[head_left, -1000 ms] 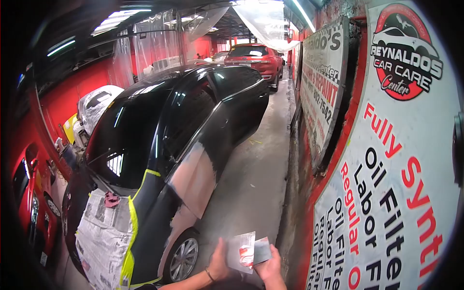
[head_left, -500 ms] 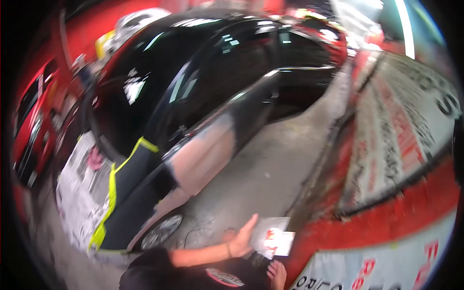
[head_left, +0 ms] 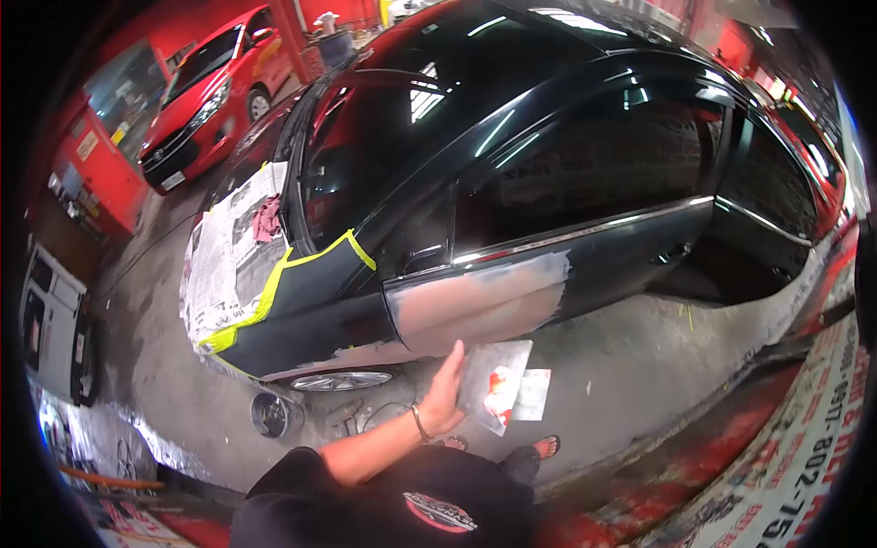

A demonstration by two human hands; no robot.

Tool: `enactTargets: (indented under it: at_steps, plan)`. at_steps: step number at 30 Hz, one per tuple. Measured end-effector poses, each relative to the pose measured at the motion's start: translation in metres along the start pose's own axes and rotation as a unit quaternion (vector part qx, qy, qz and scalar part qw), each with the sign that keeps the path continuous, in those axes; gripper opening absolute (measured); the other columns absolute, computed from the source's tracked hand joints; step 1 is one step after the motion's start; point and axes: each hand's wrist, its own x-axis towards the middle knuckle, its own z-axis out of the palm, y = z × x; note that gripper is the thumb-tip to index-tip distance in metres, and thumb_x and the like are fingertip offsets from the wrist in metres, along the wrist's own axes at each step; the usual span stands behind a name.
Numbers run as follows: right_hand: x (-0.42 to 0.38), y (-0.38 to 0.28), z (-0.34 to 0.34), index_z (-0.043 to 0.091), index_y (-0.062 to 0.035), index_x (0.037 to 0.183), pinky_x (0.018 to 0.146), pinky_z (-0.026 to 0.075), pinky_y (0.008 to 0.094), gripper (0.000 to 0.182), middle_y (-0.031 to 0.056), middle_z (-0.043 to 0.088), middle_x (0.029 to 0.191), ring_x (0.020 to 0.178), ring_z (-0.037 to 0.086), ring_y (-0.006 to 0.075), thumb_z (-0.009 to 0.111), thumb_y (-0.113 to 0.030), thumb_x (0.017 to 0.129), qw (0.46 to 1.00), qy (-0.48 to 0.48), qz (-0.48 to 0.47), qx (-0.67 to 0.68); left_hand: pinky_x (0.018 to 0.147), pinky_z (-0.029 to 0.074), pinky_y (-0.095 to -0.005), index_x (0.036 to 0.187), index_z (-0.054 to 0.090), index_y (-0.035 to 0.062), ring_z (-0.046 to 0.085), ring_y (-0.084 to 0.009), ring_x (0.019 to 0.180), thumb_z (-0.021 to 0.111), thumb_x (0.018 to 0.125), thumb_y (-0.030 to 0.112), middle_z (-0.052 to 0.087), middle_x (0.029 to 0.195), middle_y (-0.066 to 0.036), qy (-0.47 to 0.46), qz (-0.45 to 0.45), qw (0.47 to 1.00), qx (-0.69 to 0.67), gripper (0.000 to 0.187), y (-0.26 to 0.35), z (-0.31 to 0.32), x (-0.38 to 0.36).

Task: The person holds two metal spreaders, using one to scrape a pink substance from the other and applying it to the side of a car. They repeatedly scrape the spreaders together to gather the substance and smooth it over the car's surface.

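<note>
My left hand (head_left: 441,402) is closed on the edge of a flat grey plate (head_left: 477,365) that carries a smear of red and white paste (head_left: 500,393). A smaller pale flat piece (head_left: 533,395) shows past the plate's right edge; what supports it is hidden. Ahead stands a black car (head_left: 621,256) with a dull pinkish patch (head_left: 484,301) on its front door. The plate is apart from the door, between it and my body. My right hand does not show.
Newspaper (head_left: 233,247) and yellow tape (head_left: 265,297) cover part of the bonnet, with a pink cloth (head_left: 267,219) on top. A dark bucket (head_left: 276,416) stands by the front wheel (head_left: 343,380). A lettered banner (head_left: 804,457) lies to the right; a red car (head_left: 210,91) is parked behind.
My view has swung right and toward the car, showing more of its door and windows. The plate stays in my left hand. My right hand has gone out of view.
</note>
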Motion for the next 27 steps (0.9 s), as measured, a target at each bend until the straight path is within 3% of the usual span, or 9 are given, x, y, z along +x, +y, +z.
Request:
enactTargets:
  at_steps: [3, 5, 7, 10, 11, 12, 14, 20, 27]
  plan:
    - [0.06, -0.028, -0.019, 0.071, -0.0026, 0.139, 0.109, 0.056, 0.049, 0.072, 0.0126, 0.076, 0.138, 0.124, 0.072, 0.0297, 0.053, -0.068, 0.113, 0.986, -0.145, 0.087, 0.009, 0.127, 0.045, -0.0491, 0.165, 0.047, 0.0041, 0.059, -0.0291, 0.148, 0.039, 0.118, 0.064, 0.059, 0.162, -0.013, 0.039, 0.075, 0.996, -0.028, 0.077, -0.008, 0.015, 0.022]
    - [0.121, -0.007, -0.137, 0.069, -0.0021, 0.145, 0.107, 0.056, 0.0465, 0.075, 0.0104, 0.076, 0.135, 0.119, 0.07, 0.0269, 0.05, -0.068, 0.115, 0.944, -0.023, 0.187, -0.269, 0.125, 0.049, -0.0499, 0.162, 0.049, 0.0042, 0.063, -0.0302, 0.143, 0.039, 0.118, 0.065, 0.063, 0.157, -0.014, 0.071, 0.133, 0.988, -0.042, 0.075, -0.017, 0.046, 0.035]
    - [0.137, -0.027, -0.158, 0.068, 0.0003, 0.146, 0.101, 0.056, 0.0468, 0.072, 0.0084, 0.075, 0.125, 0.111, 0.068, 0.0267, 0.049, -0.063, 0.117, 0.862, -0.039, 0.295, -0.41, 0.123, 0.049, -0.0512, 0.161, 0.051, 0.0052, 0.063, -0.0303, 0.142, 0.041, 0.118, 0.065, 0.064, 0.154, -0.014, 0.087, 0.177, 0.979, -0.047, 0.075, -0.04, 0.07, 0.057]
    - [0.143, -0.123, -0.074, 0.07, -0.0002, 0.143, 0.095, 0.055, 0.0483, 0.064, 0.0095, 0.075, 0.118, 0.108, 0.067, 0.0279, 0.048, -0.056, 0.119, 0.859, -0.122, 0.277, -0.413, 0.123, 0.048, -0.053, 0.159, 0.053, 0.0064, 0.064, -0.0315, 0.141, 0.043, 0.117, 0.064, 0.065, 0.155, -0.012, 0.1, 0.163, 0.978, -0.079, 0.072, -0.09, 0.086, 0.098]
    - [0.156, -0.157, -0.044, 0.072, -0.0031, 0.139, 0.092, 0.054, 0.0448, 0.047, 0.0125, 0.075, 0.117, 0.106, 0.067, 0.0272, 0.052, -0.04, 0.119, 0.812, -0.147, 0.22, -0.521, 0.124, 0.046, -0.0556, 0.158, 0.054, 0.0073, 0.063, -0.032, 0.142, 0.046, 0.116, 0.065, 0.065, 0.155, -0.011, 0.127, 0.143, 0.977, -0.093, 0.072, -0.101, 0.114, 0.108]
    - [0.177, -0.174, -0.071, 0.073, -0.0062, 0.138, 0.091, 0.053, 0.0441, 0.038, 0.0168, 0.074, 0.117, 0.106, 0.068, 0.0302, 0.056, -0.03, 0.114, 0.683, -0.209, 0.09, -0.695, 0.124, 0.045, -0.0575, 0.158, 0.055, 0.0079, 0.063, -0.0327, 0.143, 0.047, 0.115, 0.067, 0.065, 0.154, -0.012, 0.121, 0.138, 0.979, -0.084, 0.074, -0.112, 0.133, 0.125]
    - [0.206, -0.196, -0.073, 0.074, -0.0078, 0.137, 0.096, 0.054, 0.046, 0.034, 0.0204, 0.074, 0.122, 0.113, 0.069, 0.0328, 0.061, -0.025, 0.11, 0.737, -0.089, 0.173, -0.648, 0.111, 0.056, -0.0485, 0.155, 0.059, 0.0107, 0.072, -0.0286, 0.124, 0.045, 0.114, 0.069, 0.073, 0.139, -0.01, 0.077, 0.11, 0.988, -0.073, 0.072, -0.135, 0.169, 0.16]
    - [0.262, -0.227, -0.129, 0.074, -0.0079, 0.136, 0.096, 0.054, 0.046, 0.035, 0.02, 0.074, 0.122, 0.113, 0.069, 0.0326, 0.061, -0.026, 0.11, 0.843, 0.049, 0.145, -0.516, 0.076, 0.063, -0.0421, 0.128, 0.072, 0.0106, 0.077, -0.0246, 0.087, 0.052, 0.111, 0.07, 0.079, 0.103, -0.007, 0.102, 0.038, 0.993, -0.035, 0.065, -0.159, 0.277, 0.231]
    - [0.328, -0.27, -0.154, 0.074, -0.008, 0.136, 0.097, 0.055, 0.0461, 0.035, 0.0195, 0.074, 0.123, 0.113, 0.069, 0.0324, 0.06, -0.027, 0.11, 0.861, 0.106, 0.134, -0.479, 0.069, 0.062, -0.0377, 0.124, 0.073, 0.0086, 0.076, -0.0219, 0.079, 0.054, 0.112, 0.067, 0.078, 0.094, -0.007, 0.115, 0.073, 0.991, 0.018, 0.063, -0.177, 0.322, 0.344]
